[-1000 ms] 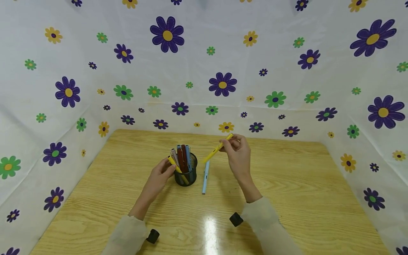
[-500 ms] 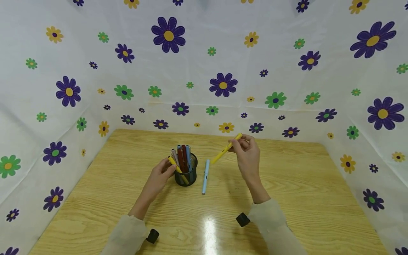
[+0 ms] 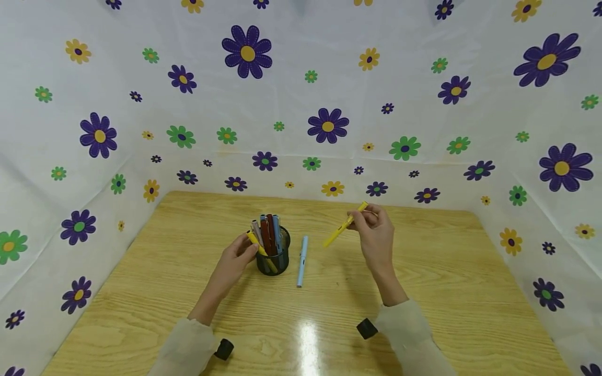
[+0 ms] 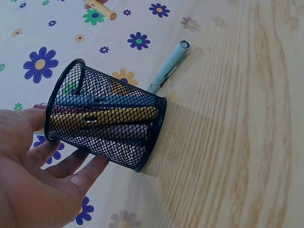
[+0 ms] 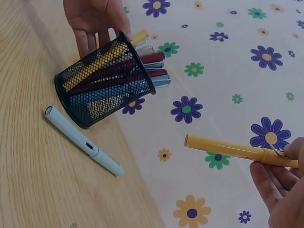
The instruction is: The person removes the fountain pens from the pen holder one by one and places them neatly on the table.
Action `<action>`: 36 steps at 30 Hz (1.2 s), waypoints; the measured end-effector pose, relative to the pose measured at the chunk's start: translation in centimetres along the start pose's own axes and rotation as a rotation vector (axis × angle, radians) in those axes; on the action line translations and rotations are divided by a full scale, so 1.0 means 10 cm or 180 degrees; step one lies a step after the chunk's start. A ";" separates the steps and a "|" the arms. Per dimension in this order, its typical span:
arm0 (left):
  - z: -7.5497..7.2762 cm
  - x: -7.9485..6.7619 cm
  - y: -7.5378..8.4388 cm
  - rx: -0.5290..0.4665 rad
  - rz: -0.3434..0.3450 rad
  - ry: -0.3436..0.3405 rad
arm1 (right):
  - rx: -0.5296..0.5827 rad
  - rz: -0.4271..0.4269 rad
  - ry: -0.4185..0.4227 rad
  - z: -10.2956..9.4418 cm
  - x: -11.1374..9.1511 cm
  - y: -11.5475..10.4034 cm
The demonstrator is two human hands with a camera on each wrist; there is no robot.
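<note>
My left hand (image 3: 237,257) holds the black mesh pen cup (image 4: 107,142) at its side, thumb by the rim and fingers against the mesh. Several pens stand in the cup: a yellow one (image 3: 255,242) leaning toward that hand, dark red ones (image 3: 268,235), light blue ones and a greyish one. To the right, my right hand (image 3: 376,235) pinches a yellow pen (image 5: 223,147) near its cap end, tilted above the table. Between cup and right hand, a light blue pen (image 3: 302,263) lies on the table, apart from the cup.
The wooden table (image 3: 447,271) spreads under both hands. A white cloth with printed flowers (image 3: 291,94) rises behind it and along both sides. Small black blocks (image 3: 367,328) sit at both sleeves' wrists.
My right hand has moved to the right with the yellow pen, away from the cup and the lying light blue pen. The left hand and the cup stay in place.
</note>
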State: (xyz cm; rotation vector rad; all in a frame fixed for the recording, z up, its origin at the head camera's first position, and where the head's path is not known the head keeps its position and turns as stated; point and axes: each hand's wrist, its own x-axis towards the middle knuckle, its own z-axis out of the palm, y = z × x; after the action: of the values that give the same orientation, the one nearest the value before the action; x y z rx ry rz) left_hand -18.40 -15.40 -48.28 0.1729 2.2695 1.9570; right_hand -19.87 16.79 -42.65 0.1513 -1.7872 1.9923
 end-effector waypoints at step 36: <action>0.00 0.00 0.00 -0.0011 -0.0030 0.0039 | -0.0203 0.0444 -0.0238 -0.10 -0.12 0.28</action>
State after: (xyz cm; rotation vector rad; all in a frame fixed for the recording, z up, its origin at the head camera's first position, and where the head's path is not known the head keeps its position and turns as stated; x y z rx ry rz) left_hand -18.42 -15.39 -48.29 0.1499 2.2700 1.9628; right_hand -19.70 17.32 -45.80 0.0838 -1.9545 2.0463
